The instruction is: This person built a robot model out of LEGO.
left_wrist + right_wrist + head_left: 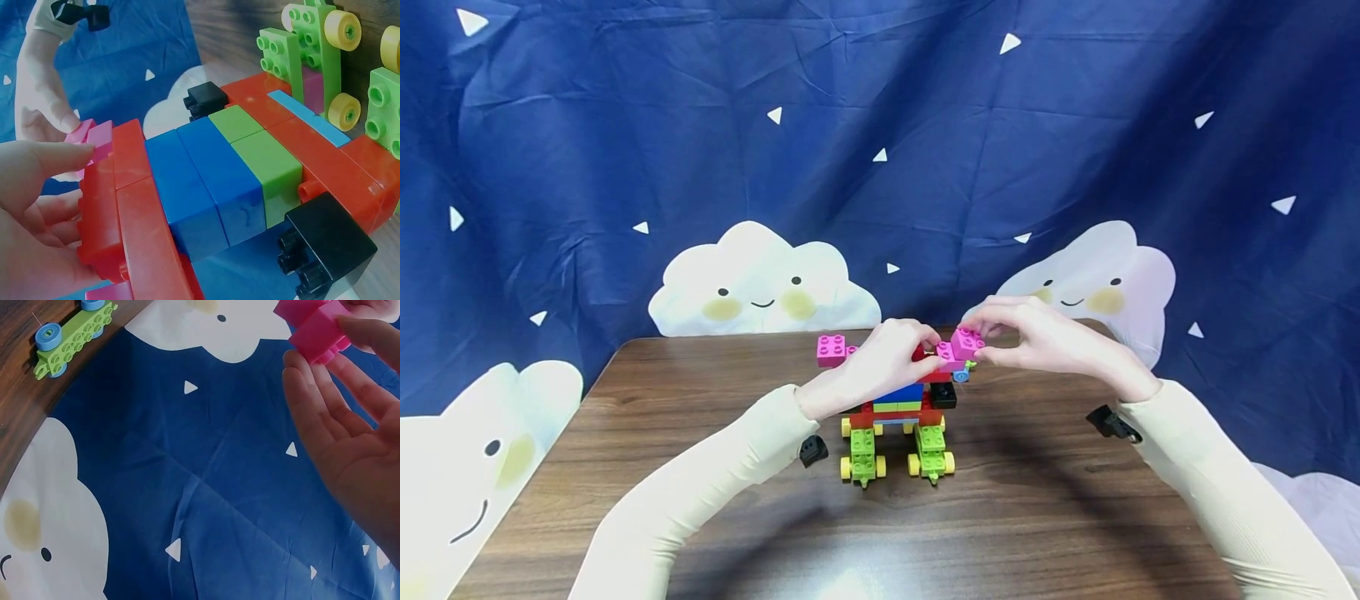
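A tall figure of toy building bricks stands on the table, with red bricks, blue bricks and green bricks across its body. My left hand reaches over its top, thumb and fingers gripping a pink brick at the right end of the upper red row. Between the thumb and fingertips of my right hand is another pink brick, tilted against the first one. In the right wrist view, that pink brick sits at the fingertips, studs partly hidden. Pink bricks also extend from the figure's left end.
Green wheeled bases with yellow wheels carry the figure. Black bricks jut from its sides. Behind it on the wooden table lies a green wheeled base with blue wheels. A blue cloud-patterned cloth hangs beyond.
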A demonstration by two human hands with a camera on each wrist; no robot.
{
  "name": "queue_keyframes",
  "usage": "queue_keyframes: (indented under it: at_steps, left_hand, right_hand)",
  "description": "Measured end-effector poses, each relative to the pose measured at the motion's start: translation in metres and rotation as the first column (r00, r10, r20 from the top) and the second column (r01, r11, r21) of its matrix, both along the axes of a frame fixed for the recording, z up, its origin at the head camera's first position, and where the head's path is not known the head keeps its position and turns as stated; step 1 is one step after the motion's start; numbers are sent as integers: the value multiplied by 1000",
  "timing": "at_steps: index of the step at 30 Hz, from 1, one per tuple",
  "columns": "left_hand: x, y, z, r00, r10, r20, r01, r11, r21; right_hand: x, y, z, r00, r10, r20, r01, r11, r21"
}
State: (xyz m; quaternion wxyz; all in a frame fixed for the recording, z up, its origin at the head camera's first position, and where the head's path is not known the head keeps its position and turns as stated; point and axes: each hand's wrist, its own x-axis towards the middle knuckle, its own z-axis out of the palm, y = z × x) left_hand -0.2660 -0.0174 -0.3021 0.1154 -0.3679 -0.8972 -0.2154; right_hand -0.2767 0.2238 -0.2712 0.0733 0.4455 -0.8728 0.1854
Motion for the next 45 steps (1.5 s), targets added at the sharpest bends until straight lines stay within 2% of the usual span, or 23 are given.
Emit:
queue_keyframes:
  at_steps: [6, 23, 34, 45]
  left_hand:
    - [0, 0, -1, 1000, 8, 12, -8, 1000, -1]
    - [2, 0, 0, 1000, 5, 27, -5, 1000, 5]
    - [3, -2, -1, 1000, 5, 29, -6, 1000, 15]
    - [2, -2, -1, 999, 3, 33, -3, 1000, 17]
  right_hand:
    - [-2, -1, -1, 1000, 2, -23, -2, 1000, 0]
    - [-1, -5, 2, 1000, -7, -10, 7, 1000, 2]
    - [-1, -8, 2, 999, -5, 38, 5, 1000, 6]
    - [0, -11, 3, 1000, 5, 1, -5, 1000, 17]
